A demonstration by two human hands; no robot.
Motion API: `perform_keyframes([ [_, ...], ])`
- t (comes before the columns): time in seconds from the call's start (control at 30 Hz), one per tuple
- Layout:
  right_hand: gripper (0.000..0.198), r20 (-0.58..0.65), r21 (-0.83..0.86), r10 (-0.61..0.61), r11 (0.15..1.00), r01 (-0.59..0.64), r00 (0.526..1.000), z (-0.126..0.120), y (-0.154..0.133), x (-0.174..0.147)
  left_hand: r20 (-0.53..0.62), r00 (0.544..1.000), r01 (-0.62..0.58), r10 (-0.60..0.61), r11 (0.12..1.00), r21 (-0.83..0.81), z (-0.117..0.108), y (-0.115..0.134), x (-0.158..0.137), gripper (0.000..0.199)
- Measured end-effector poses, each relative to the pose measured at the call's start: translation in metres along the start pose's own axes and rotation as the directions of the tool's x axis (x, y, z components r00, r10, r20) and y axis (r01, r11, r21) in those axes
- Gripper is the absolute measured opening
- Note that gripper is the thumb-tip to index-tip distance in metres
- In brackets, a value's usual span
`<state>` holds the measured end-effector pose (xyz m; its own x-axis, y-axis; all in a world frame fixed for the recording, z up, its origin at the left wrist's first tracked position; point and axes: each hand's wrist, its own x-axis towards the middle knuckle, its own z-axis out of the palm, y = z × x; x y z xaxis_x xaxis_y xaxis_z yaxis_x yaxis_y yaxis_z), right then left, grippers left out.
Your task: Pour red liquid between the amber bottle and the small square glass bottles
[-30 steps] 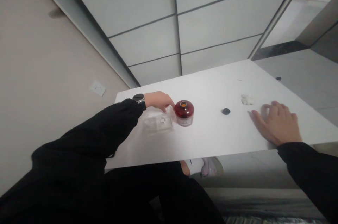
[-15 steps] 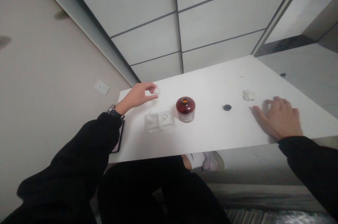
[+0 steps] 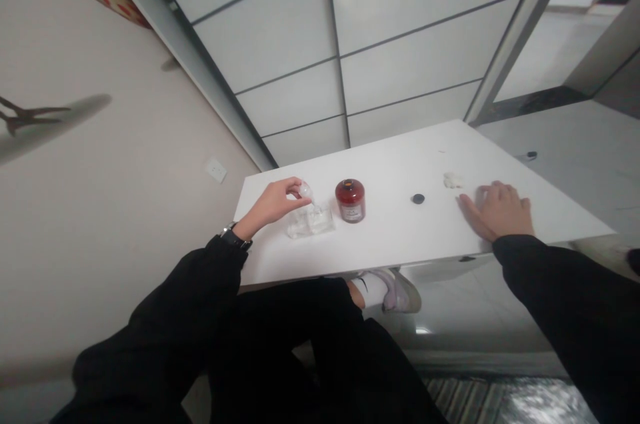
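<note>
My left hand pinches a clear ball-shaped stopper between thumb and fingers. Just beneath the stopper, a clear rectangular glass container sits on the white table; whether the two touch I cannot tell. To the container's right stands a dark red, rounded bottle with a pale label and a narrow open neck. My right hand lies on the tabletop with its fingers loosely spread, holding nothing. Close to its thumb is a crumpled white piece, perhaps tissue.
A small dark round cap lies between the red bottle and my right hand. Behind the table rise white panelled doors. A wall with a socket is on the left. My shoe shows below the table's front edge.
My left hand has brought the stopper down from the table's back left to just over the glass container. My right hand stays resting on the table. The view has shifted.
</note>
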<state>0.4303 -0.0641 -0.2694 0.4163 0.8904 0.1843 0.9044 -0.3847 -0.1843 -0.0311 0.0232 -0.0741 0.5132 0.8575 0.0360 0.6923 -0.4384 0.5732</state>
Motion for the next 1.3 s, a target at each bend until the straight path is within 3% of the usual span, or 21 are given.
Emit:
perform_keyframes([
  [0.43, 0.061, -0.019, 0.05, 0.024, 0.998, -0.023, 1.0, 0.013, 0.006, 0.005, -0.005, 1.0, 0.022, -0.022, 0.958, 0.285, 0.017, -0.02, 0.009, 0.031],
  [0.53, 0.062, -0.032, 0.09, 0.02, 0.996, -0.017, 0.999, 0.015, 0.007, 0.005, -0.062, 0.998, 0.014, 0.006, 0.948, 0.317, 0.009, -0.018, 0.004, 0.04],
  [0.63, 0.061, -0.053, 0.134, 0.019, 0.991, -0.012, 0.998, 0.016, 0.008, 0.005, -0.191, 0.981, 0.017, 0.044, 0.952, 0.307, 0.006, -0.019, -0.012, 0.048],
  [0.7, 0.057, -0.073, 0.158, 0.017, 0.987, -0.005, 0.997, 0.018, 0.008, 0.006, -0.318, 0.946, 0.031, 0.056, 0.965, 0.261, 0.013, -0.027, -0.03, 0.051],
  [0.77, 0.054, -0.095, 0.18, 0.012, 0.984, 0.005, 0.995, 0.022, 0.009, 0.008, -0.472, 0.881, 0.069, 0.023, 0.982, 0.176, 0.032, -0.045, -0.051, 0.055],
  [0.83, 0.05, -0.12, 0.201, 0.012, 0.98, 0.012, 0.993, 0.025, 0.012, 0.011, -0.649, 0.755, 0.131, -0.093, 0.991, 0.01, 0.062, -0.068, -0.069, 0.05],
  [0.9, 0.047, -0.157, 0.223, 0.02, 0.975, 0.015, 0.987, 0.025, 0.017, 0.013, -0.71, 0.676, 0.153, -0.199, 0.98, -0.128, 0.095, -0.091, -0.083, 0.046],
  [0.97, 0.044, -0.199, 0.251, 0.028, 0.968, 0.024, 0.98, 0.02, 0.02, 0.013, -0.728, 0.625, 0.147, -0.28, 0.959, -0.243, 0.123, -0.109, -0.088, 0.048],
  [1.07, 0.04, -0.223, 0.308, -0.001, 0.949, 0.072, 0.975, 0.009, 0.014, 0.006, -0.719, 0.596, 0.118, -0.356, 0.925, -0.36, 0.144, -0.122, -0.086, 0.056],
  [1.3, 0.051, -0.084, 0.49, -0.206, 0.844, 0.22, 0.975, 0.013, -0.057, 0.002, -0.685, 0.618, 0.087, -0.385, 0.9, -0.428, 0.144, -0.131, -0.077, 0.058],
])
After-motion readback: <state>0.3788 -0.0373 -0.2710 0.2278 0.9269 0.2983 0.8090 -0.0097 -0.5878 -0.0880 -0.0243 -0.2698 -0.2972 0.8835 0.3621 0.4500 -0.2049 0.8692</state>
